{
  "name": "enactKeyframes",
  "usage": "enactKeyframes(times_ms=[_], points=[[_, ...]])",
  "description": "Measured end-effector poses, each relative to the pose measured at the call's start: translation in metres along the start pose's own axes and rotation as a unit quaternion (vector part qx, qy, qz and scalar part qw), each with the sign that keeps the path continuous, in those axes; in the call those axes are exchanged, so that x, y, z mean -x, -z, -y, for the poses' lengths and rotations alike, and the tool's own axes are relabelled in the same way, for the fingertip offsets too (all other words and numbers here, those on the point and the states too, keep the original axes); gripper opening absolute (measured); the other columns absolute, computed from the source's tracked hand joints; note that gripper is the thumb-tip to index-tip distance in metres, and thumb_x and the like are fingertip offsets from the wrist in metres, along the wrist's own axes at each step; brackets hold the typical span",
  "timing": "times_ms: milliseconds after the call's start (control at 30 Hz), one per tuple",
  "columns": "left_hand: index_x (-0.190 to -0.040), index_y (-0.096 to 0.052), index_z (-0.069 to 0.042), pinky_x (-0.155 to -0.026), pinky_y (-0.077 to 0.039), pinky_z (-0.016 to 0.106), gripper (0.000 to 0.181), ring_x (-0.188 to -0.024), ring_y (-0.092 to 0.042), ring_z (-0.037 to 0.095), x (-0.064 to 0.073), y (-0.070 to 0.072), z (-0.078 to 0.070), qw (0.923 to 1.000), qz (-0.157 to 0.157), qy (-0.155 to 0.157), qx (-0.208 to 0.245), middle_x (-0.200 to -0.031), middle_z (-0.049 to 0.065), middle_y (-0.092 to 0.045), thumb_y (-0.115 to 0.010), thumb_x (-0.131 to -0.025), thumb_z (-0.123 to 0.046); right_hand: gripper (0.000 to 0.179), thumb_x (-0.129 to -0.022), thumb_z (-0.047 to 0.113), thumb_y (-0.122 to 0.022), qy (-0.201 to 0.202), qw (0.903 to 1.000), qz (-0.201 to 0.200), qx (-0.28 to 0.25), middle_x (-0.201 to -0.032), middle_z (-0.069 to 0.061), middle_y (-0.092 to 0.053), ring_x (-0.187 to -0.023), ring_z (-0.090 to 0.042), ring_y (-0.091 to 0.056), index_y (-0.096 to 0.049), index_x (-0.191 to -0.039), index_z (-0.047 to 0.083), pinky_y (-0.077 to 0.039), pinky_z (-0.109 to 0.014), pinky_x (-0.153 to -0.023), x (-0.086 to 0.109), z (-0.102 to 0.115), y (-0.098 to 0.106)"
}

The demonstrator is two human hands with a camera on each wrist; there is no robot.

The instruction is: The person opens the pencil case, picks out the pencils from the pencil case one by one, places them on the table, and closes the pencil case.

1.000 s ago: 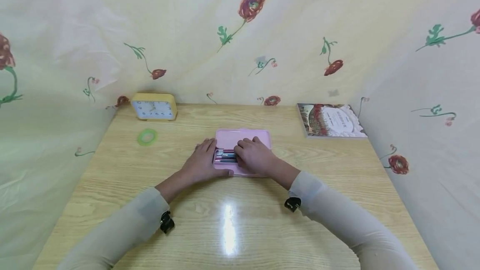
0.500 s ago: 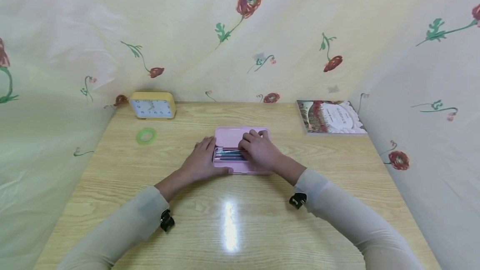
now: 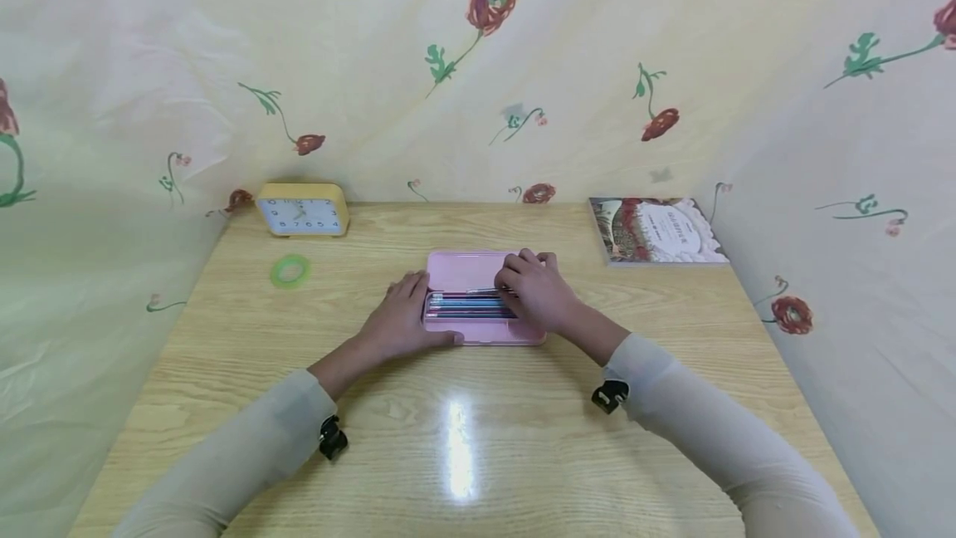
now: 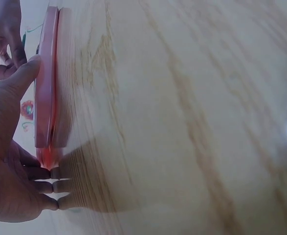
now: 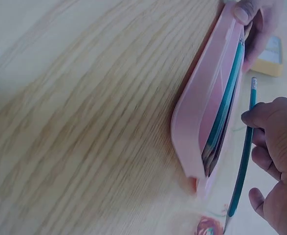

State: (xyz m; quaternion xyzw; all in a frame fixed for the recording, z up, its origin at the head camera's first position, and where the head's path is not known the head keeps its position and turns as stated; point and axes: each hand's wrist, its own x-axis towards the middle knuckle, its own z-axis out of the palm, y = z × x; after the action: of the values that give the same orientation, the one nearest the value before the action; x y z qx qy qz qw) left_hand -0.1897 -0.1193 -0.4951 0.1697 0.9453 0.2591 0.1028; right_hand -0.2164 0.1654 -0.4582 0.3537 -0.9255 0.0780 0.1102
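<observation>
A pink pencil case [image 3: 485, 334] lies with its lid [image 3: 457, 271] folded back on the wooden table. My left hand [image 3: 401, 320] steadies the case's left end, thumb [image 4: 28, 73] on the front wall and fingers round the side. Over the right part of the case, my right hand [image 3: 539, 293] pinches a green pencil [image 5: 243, 164]. In the right wrist view that pencil is outside the case, its eraser end up and its sharpened tip low. Several other pencils [image 5: 225, 103] lie side by side in the case.
A yellow alarm clock [image 3: 303, 210] stands at the back left, with a roll of green tape [image 3: 290, 271] in front of it. At the back right lies a book [image 3: 657, 231]. Flower-printed cloth [image 3: 373, 65] hangs behind and beside the table [image 3: 373, 455].
My right hand has moved right and lifted a pencil out from among the others, uncovering more of the pencils in the case. The left hand stays on the case.
</observation>
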Motion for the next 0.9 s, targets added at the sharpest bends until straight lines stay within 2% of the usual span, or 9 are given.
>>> enactKeyframes(times_ms=[233, 433, 900], points=[[-0.176, -0.022, -0.005, -0.142, -0.018, 0.058, 0.133, -0.169, -0.028, 0.041, 0.0, -0.001, 0.0, 1.0, -0.006, -0.005, 0.005, -0.179, 0.022, -0.032, -0.084, -0.082, -0.077, 0.007, -0.097, 0.013, -0.084, -0.031, 0.9995, -0.006, -0.007, -0.104, -0.006, -0.07, -0.097, -0.029, -0.058, -0.077, -0.1, 0.014, -0.054, -0.071, -0.096, 0.014, -0.018, 0.009], [-0.176, -0.022, -0.005, -0.143, -0.018, 0.056, 0.134, -0.169, -0.028, 0.041, 0.001, -0.001, 0.0, 1.0, -0.006, -0.003, 0.004, -0.179, 0.022, -0.032, -0.084, -0.082, -0.077, 0.006, -0.098, 0.013, -0.083, -0.057, 0.9983, -0.005, -0.014, -0.105, -0.007, -0.073, -0.098, -0.031, -0.06, -0.078, -0.101, 0.014, -0.053, -0.076, -0.097, 0.027, -0.039, 0.012], [-0.176, -0.02, -0.004, -0.143, -0.017, 0.054, 0.135, -0.171, -0.025, 0.041, 0.001, -0.001, 0.0, 1.0, -0.001, 0.0, 0.002, -0.18, 0.022, -0.03, -0.082, -0.083, -0.079, 0.008, -0.097, 0.006, -0.083, -0.117, 0.9929, 0.013, -0.011, -0.104, -0.008, -0.075, -0.094, -0.032, -0.057, -0.081, -0.101, 0.013, -0.051, -0.073, -0.083, 0.062, -0.086, 0.016]])
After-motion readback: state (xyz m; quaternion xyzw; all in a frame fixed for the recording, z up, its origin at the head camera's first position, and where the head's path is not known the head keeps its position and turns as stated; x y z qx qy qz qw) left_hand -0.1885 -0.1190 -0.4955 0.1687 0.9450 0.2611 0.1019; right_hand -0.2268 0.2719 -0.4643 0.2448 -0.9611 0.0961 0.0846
